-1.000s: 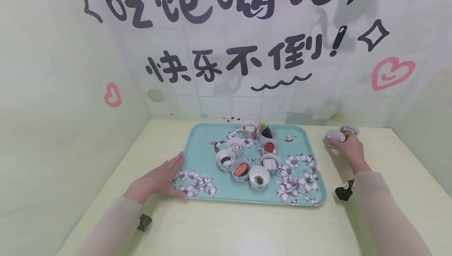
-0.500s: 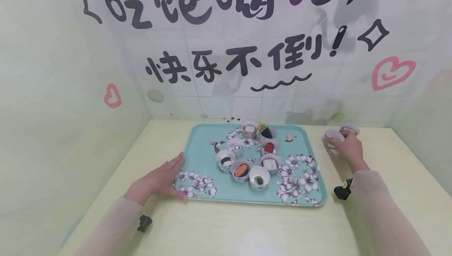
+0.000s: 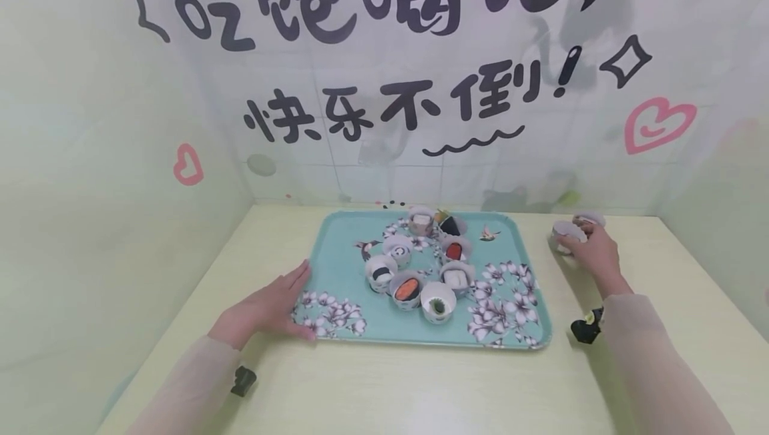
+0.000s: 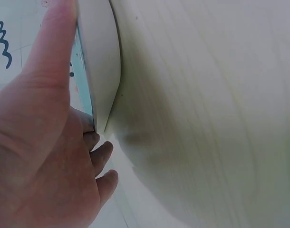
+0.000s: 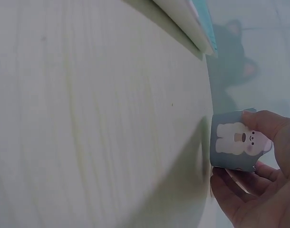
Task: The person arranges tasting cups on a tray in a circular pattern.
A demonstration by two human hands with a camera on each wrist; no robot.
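Note:
My left hand [image 3: 270, 308] rests against the front left corner of a turquoise floral tray [image 3: 342, 241]. Its fingers lie straight along the left side, and the thumb touches the front edge. In the left wrist view that hand [image 4: 50, 133] covers part of the pale tray rim [image 4: 104, 61]. Right of the tray, my right hand [image 3: 597, 251] pinches a small paper cup [image 3: 563, 233] between thumb and fingers. The right wrist view shows a white bear on this grey-blue cup [image 5: 230, 142], apparently standing on the table. Another cup [image 3: 589, 217] is partly hidden behind the right hand.
Several paper cups with sushi-like pieces form a curved cluster on the tray, including one with an orange piece [image 3: 407, 289] and one with a green piece [image 3: 437, 305]. A printed curtain [image 3: 384, 175] hangs behind the pale table [image 3: 384, 388].
The view shifts slightly. My right hand stays at the same cup, and its opening tips slightly upward between the earliest frame and now. The left hand and tray keep their places.

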